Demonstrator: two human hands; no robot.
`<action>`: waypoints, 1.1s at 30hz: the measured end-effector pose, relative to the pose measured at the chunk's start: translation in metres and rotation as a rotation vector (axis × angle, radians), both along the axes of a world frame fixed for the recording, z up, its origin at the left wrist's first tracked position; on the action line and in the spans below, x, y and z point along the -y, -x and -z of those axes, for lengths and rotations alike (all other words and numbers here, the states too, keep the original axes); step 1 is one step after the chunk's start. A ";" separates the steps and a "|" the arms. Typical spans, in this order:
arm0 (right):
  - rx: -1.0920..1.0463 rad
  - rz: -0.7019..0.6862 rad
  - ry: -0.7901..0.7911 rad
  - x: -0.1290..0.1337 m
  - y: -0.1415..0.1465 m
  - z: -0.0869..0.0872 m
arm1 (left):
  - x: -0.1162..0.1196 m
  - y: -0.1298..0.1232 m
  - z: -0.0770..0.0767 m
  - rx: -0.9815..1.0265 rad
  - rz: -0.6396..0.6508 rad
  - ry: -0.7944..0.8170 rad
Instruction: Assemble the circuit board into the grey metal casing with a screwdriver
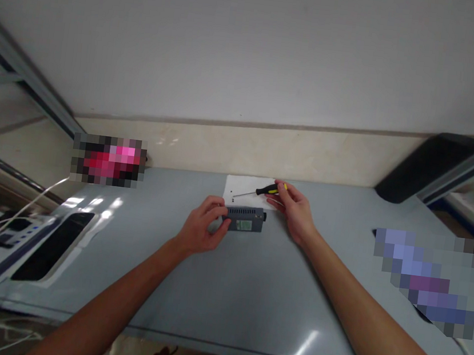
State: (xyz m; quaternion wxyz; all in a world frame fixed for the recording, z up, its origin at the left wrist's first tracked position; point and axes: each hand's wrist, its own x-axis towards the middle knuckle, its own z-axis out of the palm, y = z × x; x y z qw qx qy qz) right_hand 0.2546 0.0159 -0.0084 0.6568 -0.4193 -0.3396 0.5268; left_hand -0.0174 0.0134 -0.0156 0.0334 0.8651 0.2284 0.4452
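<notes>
Screwdriver with a black-and-yellow handle and a thin shaft points left across a white sheet in your right hand, while your left hand steadies a dark grey box. The box is small and oblong, with a row of slots along its upper face, a pale green label on the side toward you and a black knob at its right end.

You have one tool, one box and one sheet before you; about three dark specks dot the paper near the shaft's tip, too small to identify. One dark-screened device lies at the table's left, one black object leans at the back right, and two pixelated items sit at either side.

The box extends rightward from your left hand, its left end gripped between thumb and fingers, just on the near side of the paper. The tool's handle is pinched in your right fingers, above and right of the box; whether its tip touches the sheet, you cannot tell.
</notes>
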 end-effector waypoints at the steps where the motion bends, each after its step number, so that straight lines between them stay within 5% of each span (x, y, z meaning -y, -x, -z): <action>1: 0.003 -0.009 0.001 0.000 0.000 0.000 | 0.000 0.000 0.000 -0.001 -0.003 0.002; 14: -0.022 -0.015 0.004 -0.006 -0.001 0.008 | 0.001 -0.001 -0.003 -0.020 -0.045 -0.071; 26: -0.362 0.065 0.054 -0.006 -0.036 -0.029 | 0.016 -0.034 -0.038 0.034 -0.210 -0.167; 33: -0.351 -0.034 0.094 0.000 -0.039 -0.037 | 0.022 -0.062 -0.040 -0.036 -0.191 -0.205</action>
